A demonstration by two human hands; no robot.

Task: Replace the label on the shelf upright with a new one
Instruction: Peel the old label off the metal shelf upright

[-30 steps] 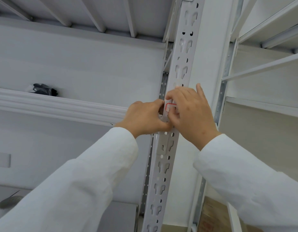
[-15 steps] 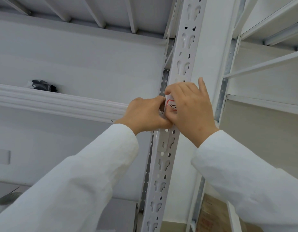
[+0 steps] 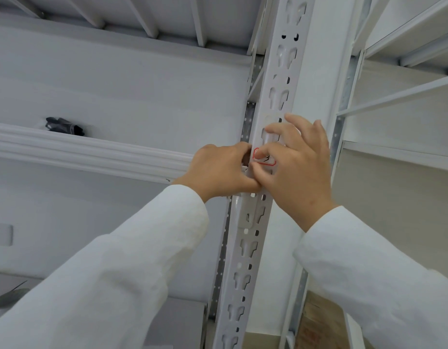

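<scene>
Head view: right hand (image 3: 296,172) presses label (image 3: 264,159) on upright (image 3: 245,248), left hand (image 3: 218,170) curled beside

Your head camera is looking steeply upward, close against the shelf upright (image 3: 245,250). It is framing shelf undersides overhead, with no second view sharing anything.

You face a white shelf upright (image 3: 245,250) punched with keyhole slots, carrying a red-bordered label (image 3: 266,160) on its front. To its left, a white shelf beam (image 3: 92,153) bears a dark bundle (image 3: 64,126).
</scene>
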